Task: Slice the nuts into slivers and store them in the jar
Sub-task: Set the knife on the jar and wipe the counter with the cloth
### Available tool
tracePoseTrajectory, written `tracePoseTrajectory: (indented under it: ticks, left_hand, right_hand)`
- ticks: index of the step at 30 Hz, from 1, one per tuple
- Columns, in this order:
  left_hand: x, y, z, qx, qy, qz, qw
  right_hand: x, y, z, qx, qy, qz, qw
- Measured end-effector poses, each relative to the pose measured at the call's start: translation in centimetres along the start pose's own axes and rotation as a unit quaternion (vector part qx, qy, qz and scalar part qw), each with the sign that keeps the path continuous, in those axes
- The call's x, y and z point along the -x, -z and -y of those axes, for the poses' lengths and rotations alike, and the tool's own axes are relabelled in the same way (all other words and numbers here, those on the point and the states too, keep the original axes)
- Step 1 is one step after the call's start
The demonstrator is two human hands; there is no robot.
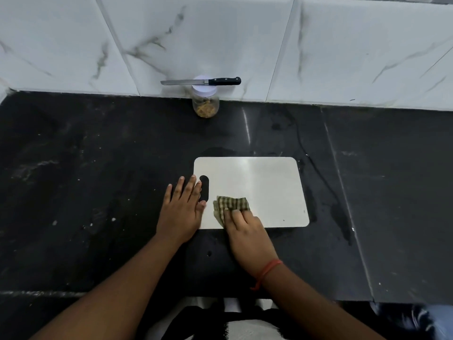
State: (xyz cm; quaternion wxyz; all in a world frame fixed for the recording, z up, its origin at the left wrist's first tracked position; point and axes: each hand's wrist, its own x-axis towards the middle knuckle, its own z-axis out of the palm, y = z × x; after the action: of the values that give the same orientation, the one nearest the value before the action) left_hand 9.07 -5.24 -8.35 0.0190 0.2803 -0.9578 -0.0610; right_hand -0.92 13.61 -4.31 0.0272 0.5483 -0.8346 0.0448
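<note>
Head view of a black stone counter backed by a wall of white marbled tiles. A pale rectangular cutting board with rounded corners lies flat on the counter, near the person and slightly right of centre; its slot-shaped handle hole sits at the board's left end.

The left hand lies flat with fingers straight and slightly spread, resting across the board's left edge, its fingertips just beside the handle hole. The right hand presses a folded checked cloth against the board's near-left area; the fingers bend over the cloth's near edge. An orange thread band circles the right wrist.

Far from the hands, at the foot of the wall, stands a clear jar closed by a white lid. Tan nut slivers fill its lower part. A knife rests horizontally across the lid, its steel blade pointing left and its black handle pointing right, both ends overhanging the lid.

Pale specks are scattered on the counter to the left of the board.
</note>
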Motion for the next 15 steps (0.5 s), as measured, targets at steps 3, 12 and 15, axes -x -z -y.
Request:
tracePoseTrajectory:
  ticks: [3, 12, 15]
  left_hand:
    - [0.0, 0.1, 0.2, 0.000, 0.002, -0.003, 1.000]
    - [0.0, -0.1, -0.2, 0.003, 0.003, -0.001, 1.000]
    - [-0.2, 0.0, -0.3, 0.004, 0.004, 0.003, 1.000]
  right_hand:
    - [0.2, 0.3, -4.0, 0.024, -0.057, -0.017, 0.998]
    - [1.6, 0.2, -4.4, -0.008, -0.084, -0.027, 0.996]
    - [-0.5, -0.1, -5.6, 0.006, -0.049, -0.017, 0.999]
